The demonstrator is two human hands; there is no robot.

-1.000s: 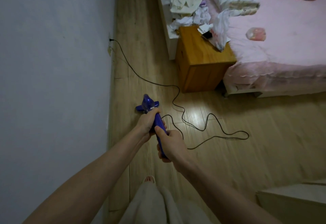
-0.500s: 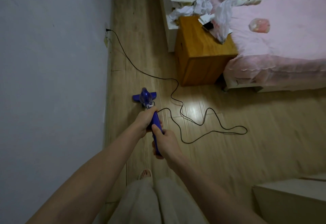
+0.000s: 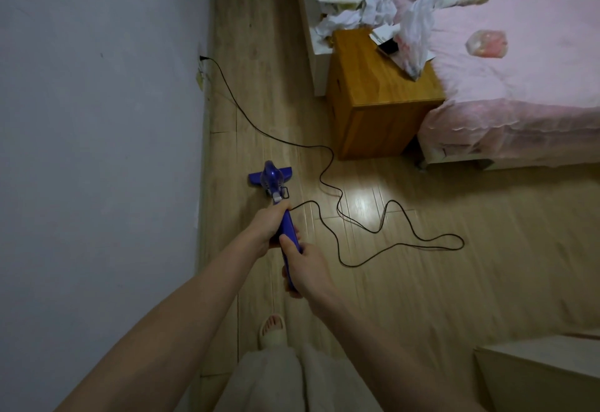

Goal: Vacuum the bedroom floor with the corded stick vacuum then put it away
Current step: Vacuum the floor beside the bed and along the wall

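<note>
Your vacuum [image 3: 278,203] runs straight out ahead of you, its long axis pointing away along the floor [image 3: 422,281] near the wall [image 3: 97,119], head down on the boards just beyond your hands. Your left hand [image 3: 268,226] sits farther up the blue handle, nearer the head, fingers wrapped around it. Your right hand [image 3: 305,265] grips the handle's near end, fingers curled tight. To the right, the cord [image 3: 389,242] loops loose across the floor, so I'd judge your next stroke should stay left of it.

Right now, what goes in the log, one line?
step: vacuuming | left hand, right hand: grip vacuum | head on floor by wall | cord: plugged in
</note>
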